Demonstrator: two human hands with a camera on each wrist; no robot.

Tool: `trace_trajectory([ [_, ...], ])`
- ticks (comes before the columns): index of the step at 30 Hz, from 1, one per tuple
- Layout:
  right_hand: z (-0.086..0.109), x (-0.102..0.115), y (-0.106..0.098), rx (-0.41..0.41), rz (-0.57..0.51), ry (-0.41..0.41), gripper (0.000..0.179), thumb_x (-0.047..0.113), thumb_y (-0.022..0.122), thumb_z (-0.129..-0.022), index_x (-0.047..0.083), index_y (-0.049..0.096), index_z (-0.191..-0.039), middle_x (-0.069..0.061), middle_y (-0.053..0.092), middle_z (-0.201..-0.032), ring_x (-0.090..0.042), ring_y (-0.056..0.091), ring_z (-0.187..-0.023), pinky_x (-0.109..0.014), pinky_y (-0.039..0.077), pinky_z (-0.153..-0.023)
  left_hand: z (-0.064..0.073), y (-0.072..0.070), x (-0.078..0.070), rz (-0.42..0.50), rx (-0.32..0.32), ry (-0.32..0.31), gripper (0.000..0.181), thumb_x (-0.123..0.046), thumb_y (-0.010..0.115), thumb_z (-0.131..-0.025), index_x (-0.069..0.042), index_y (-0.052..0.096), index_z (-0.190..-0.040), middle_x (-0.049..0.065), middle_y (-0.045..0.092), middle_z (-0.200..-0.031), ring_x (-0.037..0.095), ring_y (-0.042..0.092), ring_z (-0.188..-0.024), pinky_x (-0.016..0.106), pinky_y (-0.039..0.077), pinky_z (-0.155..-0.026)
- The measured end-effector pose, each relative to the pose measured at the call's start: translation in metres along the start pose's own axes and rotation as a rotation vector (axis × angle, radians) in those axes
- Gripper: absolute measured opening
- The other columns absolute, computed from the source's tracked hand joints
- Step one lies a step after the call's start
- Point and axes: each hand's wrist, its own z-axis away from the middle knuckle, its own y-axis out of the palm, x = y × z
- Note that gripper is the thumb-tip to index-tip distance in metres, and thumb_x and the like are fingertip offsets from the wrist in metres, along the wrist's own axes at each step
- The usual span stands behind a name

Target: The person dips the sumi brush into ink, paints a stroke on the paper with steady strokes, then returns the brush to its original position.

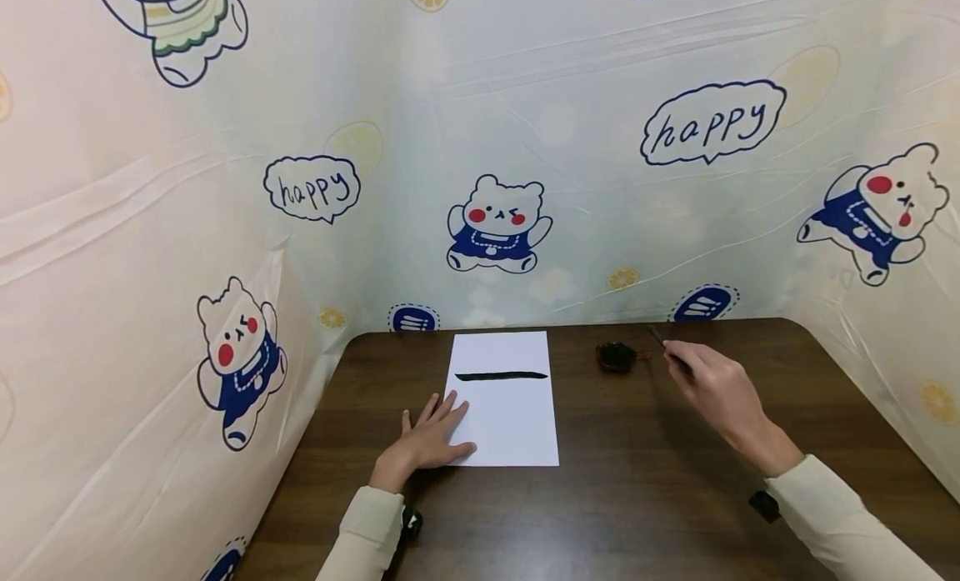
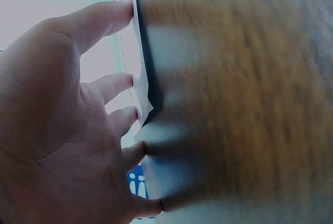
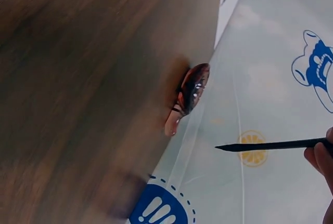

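A white sheet of paper [image 1: 504, 431] lies on the table, with one thick black horizontal stroke [image 1: 501, 376] across its upper part. My left hand [image 1: 431, 439] rests with spread fingers on the paper's lower left edge; in the left wrist view its fingertips [image 2: 125, 13] touch the sheet. My right hand [image 1: 712, 389] pinches a slim dark writing brush [image 3: 270, 145], held above the table with its pointed tip in the air. Left of that hand sits a small reddish-brown ink dish [image 1: 617, 358] with dark, shiny contents and a short handle-like end [image 3: 171, 123].
The dark wooden table [image 1: 600, 514] ends at a cloth backdrop [image 1: 495, 114] printed with bears, which hangs behind and on both sides. The ink dish stands close to the table's back edge, right of the paper.
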Motion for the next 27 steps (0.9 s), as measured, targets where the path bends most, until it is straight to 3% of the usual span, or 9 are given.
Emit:
trace_trajectory([
  [6, 0.004, 0.0, 0.004, 0.022, 0.045, -0.149, 0.045, 0.026, 0.043, -0.116, -0.003, 0.075, -0.106, -0.02, 0.078, -0.107, -0.033, 0.079, -0.09, -0.045, 0.064, -0.068, 0.0, 0.001, -0.001, -0.016, -0.003, -0.007, 0.086, -0.06, 0.065, -0.099, -0.023, 0.032, -0.169, 0.006, 0.012, -0.181, 0.041, 0.004, -0.167, 0.086, -0.002, -0.119],
  [10, 0.007, -0.001, 0.004, 0.051, 0.057, -0.255, 0.045, 0.014, 0.033, -0.116, -0.005, 0.075, -0.11, -0.023, 0.077, -0.11, -0.036, 0.078, -0.093, -0.045, 0.063, -0.061, 0.0, 0.001, 0.001, 0.009, -0.002, 0.006, 0.087, -0.061, 0.065, -0.098, -0.022, 0.032, -0.169, 0.008, 0.012, -0.181, 0.042, 0.002, -0.167, 0.086, -0.006, -0.119],
  [15, 0.011, -0.002, 0.004, 0.1, 0.066, -0.343, 0.052, 0.009, 0.024, -0.115, -0.005, 0.074, -0.114, -0.025, 0.077, -0.113, -0.038, 0.077, -0.097, -0.042, 0.062, -0.057, -0.003, 0.005, 0.005, 0.02, -0.008, 0.012, 0.089, -0.064, 0.064, -0.097, -0.023, 0.032, -0.169, 0.008, 0.011, -0.181, 0.043, 0.001, -0.167, 0.086, -0.007, -0.118],
  [27, 0.024, -0.005, 0.015, 0.128, 0.178, -0.521, 0.05, 0.001, 0.024, -0.117, -0.001, 0.073, -0.109, -0.022, 0.078, -0.111, -0.034, 0.078, -0.098, -0.037, 0.063, -0.061, -0.006, 0.01, 0.013, 0.044, -0.032, 0.04, 0.092, -0.073, 0.063, -0.094, -0.029, 0.034, -0.169, 0.005, 0.012, -0.182, 0.043, 0.001, -0.167, 0.088, -0.01, -0.114],
])
